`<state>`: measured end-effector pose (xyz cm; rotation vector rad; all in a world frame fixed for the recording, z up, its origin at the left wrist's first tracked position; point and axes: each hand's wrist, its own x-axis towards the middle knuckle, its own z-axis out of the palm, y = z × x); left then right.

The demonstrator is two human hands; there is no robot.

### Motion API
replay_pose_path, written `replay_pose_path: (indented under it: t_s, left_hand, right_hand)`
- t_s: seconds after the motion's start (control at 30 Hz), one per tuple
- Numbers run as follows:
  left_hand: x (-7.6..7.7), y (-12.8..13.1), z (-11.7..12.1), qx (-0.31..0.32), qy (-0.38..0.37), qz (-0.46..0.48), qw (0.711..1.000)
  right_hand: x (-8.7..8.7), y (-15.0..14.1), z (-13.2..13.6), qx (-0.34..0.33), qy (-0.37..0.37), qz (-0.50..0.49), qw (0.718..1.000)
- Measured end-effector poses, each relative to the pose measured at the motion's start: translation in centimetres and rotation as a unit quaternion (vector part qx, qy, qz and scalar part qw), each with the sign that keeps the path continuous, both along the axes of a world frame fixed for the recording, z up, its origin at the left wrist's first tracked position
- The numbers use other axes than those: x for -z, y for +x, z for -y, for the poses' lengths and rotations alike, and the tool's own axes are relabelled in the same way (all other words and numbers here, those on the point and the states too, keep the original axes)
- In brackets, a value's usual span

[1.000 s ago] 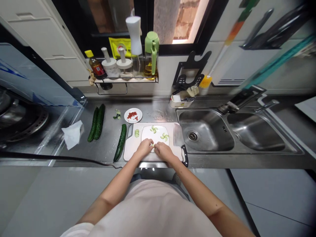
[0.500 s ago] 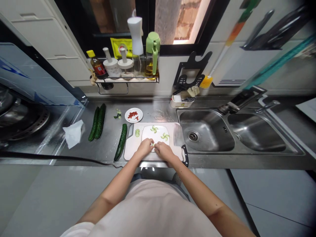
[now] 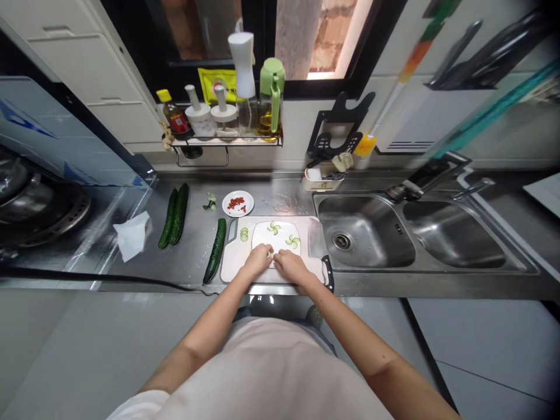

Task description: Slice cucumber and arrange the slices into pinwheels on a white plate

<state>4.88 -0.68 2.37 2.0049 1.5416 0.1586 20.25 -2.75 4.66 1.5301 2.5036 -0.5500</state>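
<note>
Over the near part of a white square plate [image 3: 284, 231], my left hand [image 3: 259, 259] and my right hand [image 3: 290, 265] meet with fingers bent. Between the fingertips shows a small pale-green cucumber slice [image 3: 271, 255]; both hands appear closed on it, though the fingers hide most of it. Two pinwheels of cucumber slices, one at the back [image 3: 274, 228] and one at the right [image 3: 293, 241], lie on the plate. Under the plate is a white cutting board [image 3: 231, 265], with a short stack of cucumber slices [image 3: 244, 234] left of the plate.
A whole cucumber [image 3: 214, 252] lies left of the board, two more cucumbers [image 3: 178, 214] farther left. Behind stands a small plate [image 3: 238, 214] of chopped red bits. A black-handled knife [image 3: 329, 274] rests at the board's right edge, beside the double sink [image 3: 367, 269].
The view has shifted very slightly. Both hands stay at the near part of the plate, with only tiny finger movement.
</note>
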Motion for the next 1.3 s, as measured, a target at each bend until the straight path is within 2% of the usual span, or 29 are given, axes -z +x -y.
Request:
replay_pose_path:
  t_s: [0.3,0.63,1.3]
  left_hand:
    - [-0.3,0.4,0.6,-0.013,-0.001,-0.026,1.000]
    - [-0.8,0.4,0.7,-0.021,-0.006,-0.020,1.000]
    - [-0.4,0.5,0.6,-0.019,-0.011,-0.022,1.000]
  right_hand:
    - [-0.5,-0.2,-0.1,0.001,-0.014,0.003,1.000]
    - [0.5,0.9,-0.8,0.046,-0.018,-0.087,0.995]
    - [-0.1,-0.3,-0.2,0.031,-0.018,-0.012,0.999]
